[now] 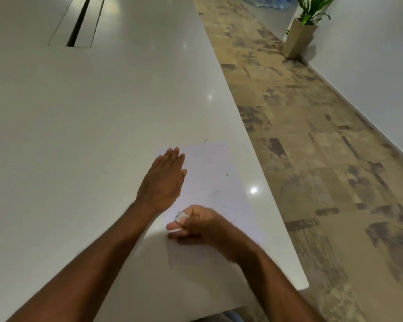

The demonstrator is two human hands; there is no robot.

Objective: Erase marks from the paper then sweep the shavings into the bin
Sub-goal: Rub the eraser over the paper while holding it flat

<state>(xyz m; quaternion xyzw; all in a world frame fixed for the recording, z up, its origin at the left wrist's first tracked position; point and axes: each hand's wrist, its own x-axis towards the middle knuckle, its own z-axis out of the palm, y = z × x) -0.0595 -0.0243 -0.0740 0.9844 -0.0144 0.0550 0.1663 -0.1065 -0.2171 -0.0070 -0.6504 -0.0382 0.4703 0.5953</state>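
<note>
A white sheet of paper (pixel 209 182) lies near the right edge of the white table (pixel 79 135). Faint pencil marks (pixel 216 196) show on its middle, and dark eraser shavings (pixel 215 159) are scattered over its far part. My left hand (pixel 164 180) lies flat with straight fingers on the sheet's left side. My right hand (pixel 196 225) is over the near part of the sheet, its fingers curled round a small white eraser (pixel 179 217). No bin is in view.
A cable slot (pixel 77 22) is set into the table at the far left. The table's right edge drops to a patterned floor (pixel 312 135). A potted plant (pixel 300 36) stands by the white wall at the far right.
</note>
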